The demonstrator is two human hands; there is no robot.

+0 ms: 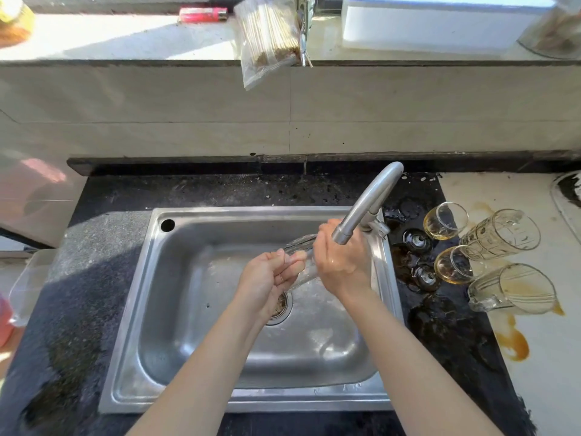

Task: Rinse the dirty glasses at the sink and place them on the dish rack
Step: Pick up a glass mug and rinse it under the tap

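Observation:
Both my hands hold one clear glass (301, 243) on its side over the steel sink (195, 309), just under the spout of the grey faucet (366, 202). My left hand (270, 278) grips its near end with the fingers curled around it. My right hand (342, 262) wraps the other end and hides much of the glass. On the counter right of the sink lie several dirty glasses: two stemmed ones (445, 221) (452, 265), a patterned tumbler (503, 234) and a handled mug (515, 289), all tipped over. I cannot make out running water.
Brown spills (512, 341) stain the pale counter at the right. A clear plastic container (28, 284) sits at the left edge. On the sill above are a red lighter (202, 14), a bag of sticks (270, 39) and a white box (434, 23).

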